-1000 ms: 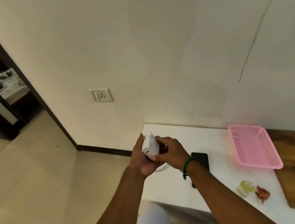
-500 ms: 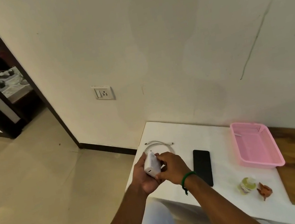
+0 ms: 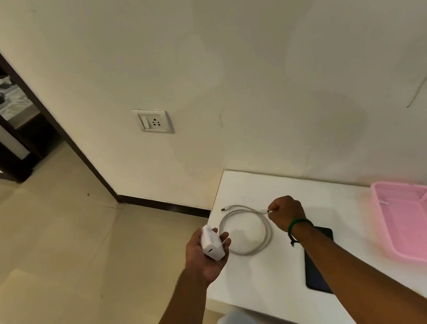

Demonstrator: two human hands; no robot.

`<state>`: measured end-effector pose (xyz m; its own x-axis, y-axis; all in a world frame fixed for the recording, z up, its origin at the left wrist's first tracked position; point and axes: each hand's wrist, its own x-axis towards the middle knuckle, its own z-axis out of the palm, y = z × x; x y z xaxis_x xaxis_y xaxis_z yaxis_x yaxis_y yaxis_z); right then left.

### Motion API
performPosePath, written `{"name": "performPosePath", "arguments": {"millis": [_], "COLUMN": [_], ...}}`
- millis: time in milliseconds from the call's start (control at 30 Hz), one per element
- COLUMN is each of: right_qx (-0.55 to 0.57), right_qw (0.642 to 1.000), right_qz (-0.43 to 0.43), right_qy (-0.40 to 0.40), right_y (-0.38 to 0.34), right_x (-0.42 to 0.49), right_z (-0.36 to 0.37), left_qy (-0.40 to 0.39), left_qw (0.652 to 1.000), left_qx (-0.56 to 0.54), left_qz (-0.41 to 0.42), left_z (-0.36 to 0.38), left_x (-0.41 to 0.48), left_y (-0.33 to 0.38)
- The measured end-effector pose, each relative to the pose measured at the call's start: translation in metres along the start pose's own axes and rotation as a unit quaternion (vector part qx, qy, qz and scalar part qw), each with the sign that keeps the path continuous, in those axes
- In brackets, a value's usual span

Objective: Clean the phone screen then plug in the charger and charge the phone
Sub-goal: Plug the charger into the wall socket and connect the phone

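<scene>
Our left hand [image 3: 208,256] cups the white charger brick [image 3: 212,242] while our right hand [image 3: 286,213], off the brick since a moment ago, pinches the cable [image 3: 242,208] end on the table [image 3: 255,282], the phone [image 3: 312,276] lying alongside and the wall socket [image 3: 154,120] unused, so joining cable to brick looks next.

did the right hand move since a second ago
Yes, the right hand left the charger brick, moving rightward onto the white table, pinching the cable.
</scene>
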<state>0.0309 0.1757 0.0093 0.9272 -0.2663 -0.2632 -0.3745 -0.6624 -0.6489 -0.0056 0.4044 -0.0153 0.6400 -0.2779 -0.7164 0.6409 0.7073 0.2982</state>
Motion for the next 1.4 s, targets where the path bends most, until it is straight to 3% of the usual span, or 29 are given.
{"name": "performPosePath", "arguments": {"millis": [267,533,700,900,1200,1267,1400], "right_qx": [-0.117,-0.312,-0.331,-0.26,-0.075,0.029,0.247], "right_qw": [0.989,0.933,0.92,0.95,0.991,0.985,0.94], "right_qz": [-0.075,-0.173,-0.204,-0.164,0.06,0.129,0.216], "right_qy": [-0.041,-0.051,-0.045,-0.056,-0.095,-0.11,-0.092], "right_y": [-0.022,-0.027,-0.025,-0.015,0.038,0.043,0.044], "right_x": [0.057,0.082,0.086,0.089,0.085,0.079,0.065], "right_z": [0.06,0.094,0.099,0.082,0.02,0.017,0.013], "left_qy": [0.0,-0.007,0.001,0.014,0.028,0.033,0.037], "left_qw": [1.0,1.0,1.0,0.997,0.993,0.993,0.994], "left_qx": [-0.023,-0.008,0.019,0.076,0.107,0.108,0.095], "left_qz": [-0.017,-0.016,-0.008,0.009,0.032,0.033,0.028], "left_z": [-0.009,-0.015,-0.016,-0.01,-0.005,-0.004,-0.004], "left_x": [0.031,0.041,0.044,0.045,0.044,0.043,0.043], "left_y": [-0.009,-0.004,-0.003,-0.002,-0.007,-0.009,-0.011]}}
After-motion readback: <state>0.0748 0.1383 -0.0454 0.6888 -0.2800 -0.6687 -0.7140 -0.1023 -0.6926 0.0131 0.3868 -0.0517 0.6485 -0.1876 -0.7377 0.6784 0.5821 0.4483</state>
